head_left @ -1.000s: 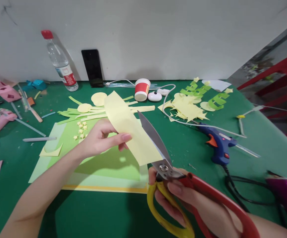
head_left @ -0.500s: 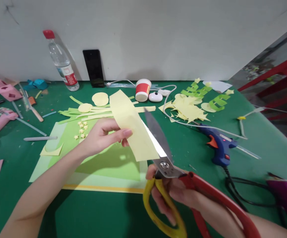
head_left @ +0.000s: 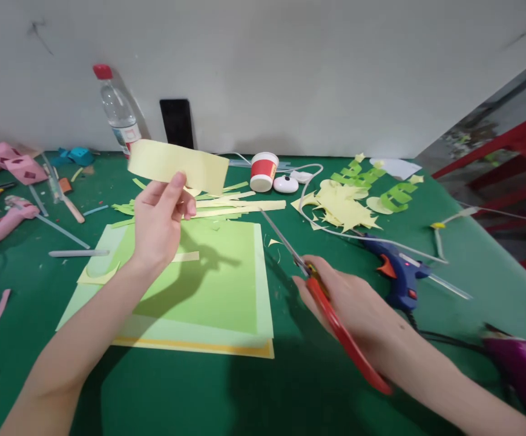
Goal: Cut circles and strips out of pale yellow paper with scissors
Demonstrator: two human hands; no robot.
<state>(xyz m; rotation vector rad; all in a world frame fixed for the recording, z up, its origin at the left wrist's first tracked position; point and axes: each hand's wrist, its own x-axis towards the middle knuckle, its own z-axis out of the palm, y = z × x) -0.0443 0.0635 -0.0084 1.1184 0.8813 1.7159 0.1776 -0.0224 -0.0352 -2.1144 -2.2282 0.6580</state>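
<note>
My left hand [head_left: 160,221] is raised above the table and pinches a pale yellow paper strip [head_left: 178,166], held level in front of the bottle. My right hand [head_left: 348,303] grips red-handled scissors [head_left: 330,312]; their blades are closed and point away toward the far left, low over the green table. Below my left hand lies a stack of light green and yellow paper sheets [head_left: 217,284], with a narrow yellow offcut [head_left: 185,257] lying on it.
A pile of cut yellow and green strips [head_left: 226,206] lies behind the sheets. A water bottle [head_left: 117,112], a dark phone [head_left: 177,123], a red-white cup [head_left: 263,171], yellow and green cut-outs [head_left: 344,203], a blue glue gun [head_left: 399,275], a purple tool [head_left: 523,363] and pink pieces [head_left: 3,166] surround them.
My left hand has lifted the yellow strip up and to the left, turning it level. My right hand has lowered the scissors toward the table with the blades closed; a narrow offcut now lies on the sheets.
</note>
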